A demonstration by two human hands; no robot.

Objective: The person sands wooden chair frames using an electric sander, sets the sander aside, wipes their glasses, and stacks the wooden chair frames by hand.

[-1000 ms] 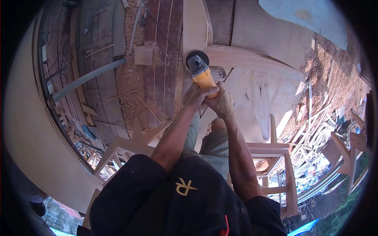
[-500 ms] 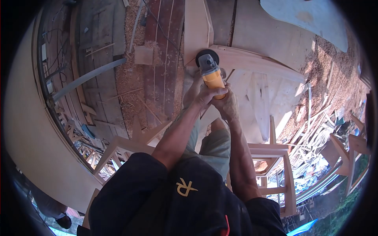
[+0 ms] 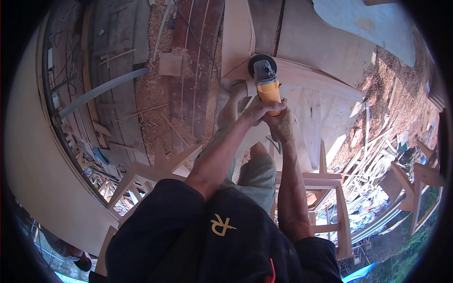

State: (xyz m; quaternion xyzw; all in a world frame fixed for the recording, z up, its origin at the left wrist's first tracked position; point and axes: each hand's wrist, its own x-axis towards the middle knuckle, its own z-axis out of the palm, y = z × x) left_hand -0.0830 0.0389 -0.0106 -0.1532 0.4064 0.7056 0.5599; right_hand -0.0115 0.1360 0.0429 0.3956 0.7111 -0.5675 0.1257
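Both my hands are closed around the orange body of an angle grinder (image 3: 269,90). My left hand (image 3: 256,111) wraps it from the left side. My right hand (image 3: 281,123) grips its rear end from the right. The grinder's dark round disc (image 3: 258,60) lies over the joint between a pale wooden board (image 3: 237,33) and a long curved wooden piece (image 3: 316,80). The disc's contact face is hidden beneath the tool.
Wooden chair-like frames (image 3: 342,214) stand to either side of my legs. Sawdust and offcuts (image 3: 363,165) cover the ground at right. Reddish planks (image 3: 188,61) lie at left, with a dark cord (image 3: 192,32) across them. A grey pipe-like length (image 3: 104,92) lies farther left.
The grinder and both my hands have shifted right, carrying the disc from the board's corner toward the curved piece. Both hands keep their grip.
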